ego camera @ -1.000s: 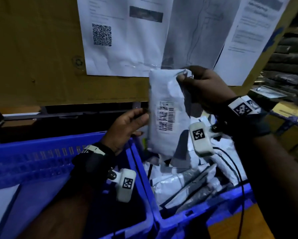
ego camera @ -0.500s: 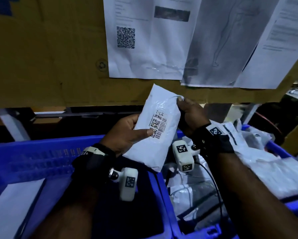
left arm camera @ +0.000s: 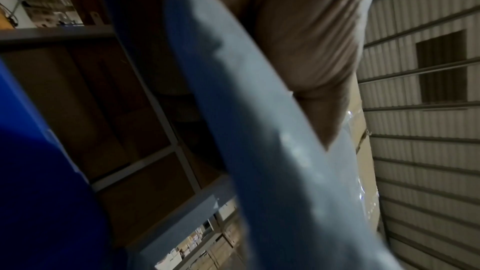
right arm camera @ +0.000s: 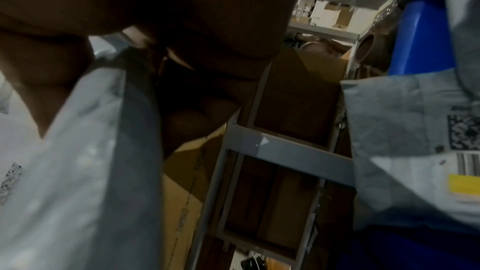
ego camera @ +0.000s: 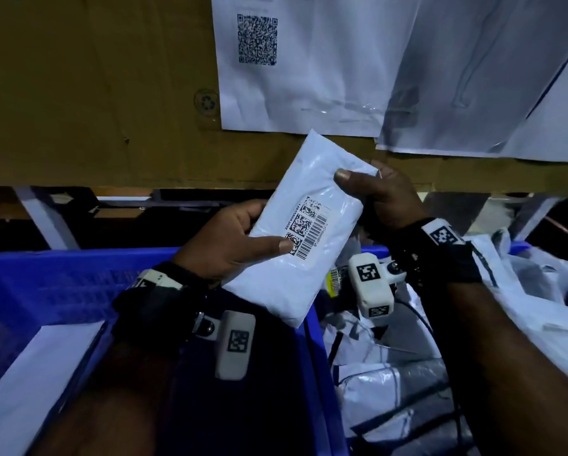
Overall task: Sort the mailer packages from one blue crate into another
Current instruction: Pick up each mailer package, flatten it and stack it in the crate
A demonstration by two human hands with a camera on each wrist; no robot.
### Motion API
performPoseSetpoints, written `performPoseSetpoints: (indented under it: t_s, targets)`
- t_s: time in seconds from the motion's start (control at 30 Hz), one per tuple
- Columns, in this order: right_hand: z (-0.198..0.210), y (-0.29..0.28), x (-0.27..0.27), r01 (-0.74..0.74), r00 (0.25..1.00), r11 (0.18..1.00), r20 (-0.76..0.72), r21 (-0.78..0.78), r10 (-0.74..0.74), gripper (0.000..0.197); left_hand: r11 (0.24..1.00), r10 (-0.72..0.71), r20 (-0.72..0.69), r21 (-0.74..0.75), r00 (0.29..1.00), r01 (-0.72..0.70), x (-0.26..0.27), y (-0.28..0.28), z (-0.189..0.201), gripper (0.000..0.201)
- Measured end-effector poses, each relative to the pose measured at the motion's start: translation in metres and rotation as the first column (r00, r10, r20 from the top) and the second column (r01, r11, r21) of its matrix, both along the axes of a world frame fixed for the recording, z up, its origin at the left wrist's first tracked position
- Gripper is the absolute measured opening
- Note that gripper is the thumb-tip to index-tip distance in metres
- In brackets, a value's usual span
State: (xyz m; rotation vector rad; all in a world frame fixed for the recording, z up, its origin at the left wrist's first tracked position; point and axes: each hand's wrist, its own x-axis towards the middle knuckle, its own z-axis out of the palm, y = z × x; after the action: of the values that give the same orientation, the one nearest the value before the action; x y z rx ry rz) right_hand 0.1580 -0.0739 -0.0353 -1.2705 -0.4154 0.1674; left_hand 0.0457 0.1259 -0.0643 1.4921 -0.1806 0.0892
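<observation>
Dim light is falling throughout. A brown cardboard panel (ego camera: 95,93) is standing behind, with printed sheets (ego camera: 302,77) hanging on it. Grey metal shelving (right arm camera: 285,151) is holding cardboard boxes (right arm camera: 187,192); a corrugated metal wall (left arm camera: 420,151) is showing a dark window (left arm camera: 441,67)
</observation>
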Motion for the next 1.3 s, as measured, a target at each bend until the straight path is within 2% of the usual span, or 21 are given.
performPoseSetpoints:
  t_s: [0.1, 0.27, 0.53, 0.67, 0.77, 0.87, 0.93, 1.03, 1.1, 1.2, 1.3]
  targets:
    - [-0.007, 0.005, 0.002, -0.019, 1.000, 0.999, 0.008, 0.050, 0.019, 0.062, 1.000, 0.012, -0.002, 0.019, 1.000, -0.012, -0.002, 0.003, 0.001, 0.043]
    - [-0.015, 0.004, 0.003, -0.045, 0.999, 0.996, 0.003, 0.071, 0.045, 0.028, 0.997, 0.031, -0.005, 0.064, 0.999, -0.031, -0.005, 0.008, 0.003, 0.048]
    - [-0.021, -0.009, 0.005, -0.020, 1.000, 0.997, -0.011, 0.077, 0.021, 0.027, 0.992, 0.091, -0.002, 0.092, 0.996, -0.090, -0.001, 0.023, 0.003, 0.046]
    - [-0.020, -0.011, 0.009, 0.001, 0.997, 0.986, -0.072, 0.164, 0.011, 0.037, 0.991, 0.133, 0.030, 0.024, 0.991, -0.134, 0.002, 0.032, 0.000, 0.040]
    - [-0.018, -0.016, 0.013, 0.007, 0.992, 0.981, -0.121, 0.194, 0.017, 0.029, 0.976, 0.216, 0.082, -0.037, 0.973, -0.213, 0.003, 0.032, 0.000, 0.031]
    - [-0.016, -0.020, 0.013, -0.093, 0.982, 0.979, -0.144, 0.180, 0.119, 0.014, 0.931, 0.357, 0.131, -0.128, 0.925, -0.341, 0.005, 0.037, 0.004, 0.024]
    - [-0.015, -0.020, 0.011, -0.127, 0.977, 0.975, -0.145, 0.182, 0.154, 0.005, 0.916, 0.391, 0.133, -0.149, 0.911, -0.372, 0.006, 0.040, 0.006, 0.023]
    - [-0.016, -0.019, 0.010, -0.175, 0.974, 0.971, -0.114, 0.164, 0.195, 0.020, 0.927, 0.367, 0.133, -0.133, 0.921, -0.350, 0.005, 0.043, 0.006, 0.023]
    - [-0.016, -0.020, 0.012, -0.178, 0.975, 0.971, -0.104, 0.160, 0.196, 0.023, 0.949, 0.311, 0.116, -0.096, 0.943, -0.301, 0.003, 0.044, 0.005, 0.030]
    - [-0.017, -0.019, 0.012, -0.140, 0.982, 0.972, -0.097, 0.186, 0.160, 0.020, 0.982, 0.181, 0.083, 0.031, 0.980, -0.184, 0.001, 0.041, 0.003, 0.035]
    - [-0.020, -0.011, 0.009, -0.131, 0.989, 0.979, -0.049, 0.156, 0.140, 0.033, 0.985, 0.062, 0.011, 0.163, 0.998, -0.063, -0.004, 0.027, 0.004, 0.039]
